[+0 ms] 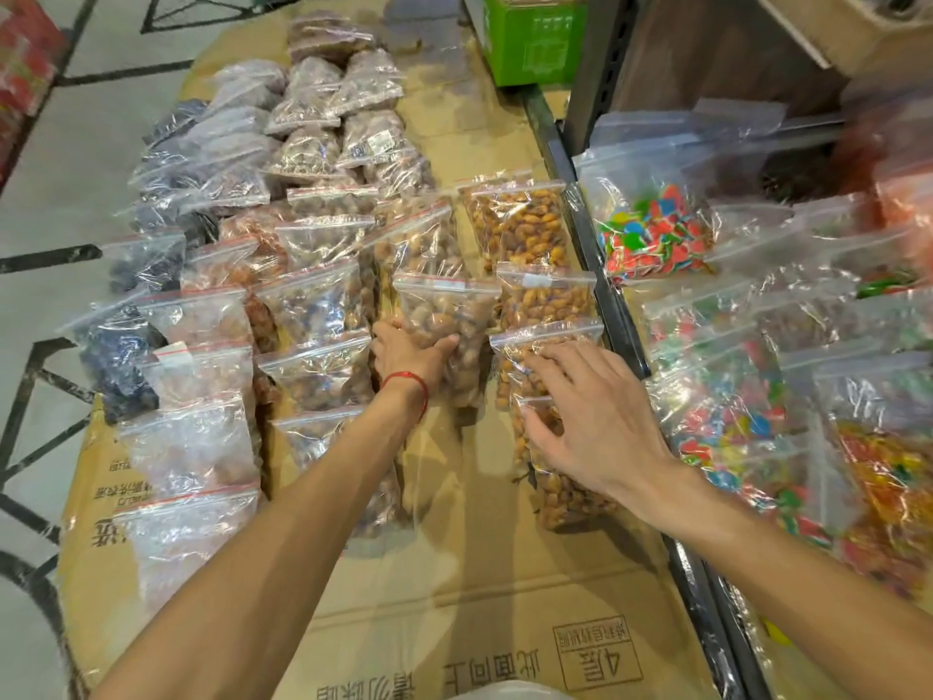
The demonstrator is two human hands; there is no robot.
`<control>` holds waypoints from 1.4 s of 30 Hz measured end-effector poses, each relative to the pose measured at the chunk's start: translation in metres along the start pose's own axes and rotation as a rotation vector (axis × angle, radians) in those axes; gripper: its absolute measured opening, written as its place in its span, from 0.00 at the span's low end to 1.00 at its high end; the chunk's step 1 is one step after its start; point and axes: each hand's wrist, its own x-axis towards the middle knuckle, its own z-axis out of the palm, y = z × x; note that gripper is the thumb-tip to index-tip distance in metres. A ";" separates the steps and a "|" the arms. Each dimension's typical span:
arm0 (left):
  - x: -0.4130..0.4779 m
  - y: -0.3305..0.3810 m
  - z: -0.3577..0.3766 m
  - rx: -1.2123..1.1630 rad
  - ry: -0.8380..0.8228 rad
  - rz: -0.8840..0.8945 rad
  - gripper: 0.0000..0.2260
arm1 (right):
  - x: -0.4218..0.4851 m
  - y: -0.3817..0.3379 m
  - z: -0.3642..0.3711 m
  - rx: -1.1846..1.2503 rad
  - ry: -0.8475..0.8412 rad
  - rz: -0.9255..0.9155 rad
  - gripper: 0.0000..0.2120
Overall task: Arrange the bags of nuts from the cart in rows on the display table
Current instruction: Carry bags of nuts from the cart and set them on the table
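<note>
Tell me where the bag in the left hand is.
Head view, centre: the bag of brown nuts, gripped by the left hand, is over the cardboard, between the orange nut bags on its right and darker nut bags on its left.

1. Bags at upper right: motion-blurred; contents cannot be identified.
2. Green box: cut off by the top edge.
3. Left grip: fingertips hidden behind the held bag of nuts.
4. Bag label: print too small to read.

red wristband, multicoloured candy bags
</note>
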 end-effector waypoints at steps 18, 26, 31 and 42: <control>-0.122 -0.016 -0.053 0.827 0.005 0.858 0.29 | -0.034 -0.005 -0.026 -0.059 -0.036 0.039 0.25; -0.182 -0.048 -0.050 1.142 0.085 0.911 0.29 | -0.079 0.003 -0.040 -0.092 -0.074 0.028 0.27; -0.211 -0.057 -0.036 1.118 0.024 0.986 0.28 | -0.126 0.003 -0.046 -0.113 -0.066 0.069 0.28; -0.246 -0.069 -0.015 1.143 -0.277 1.300 0.28 | -0.248 -0.031 -0.057 -0.188 -0.016 0.469 0.27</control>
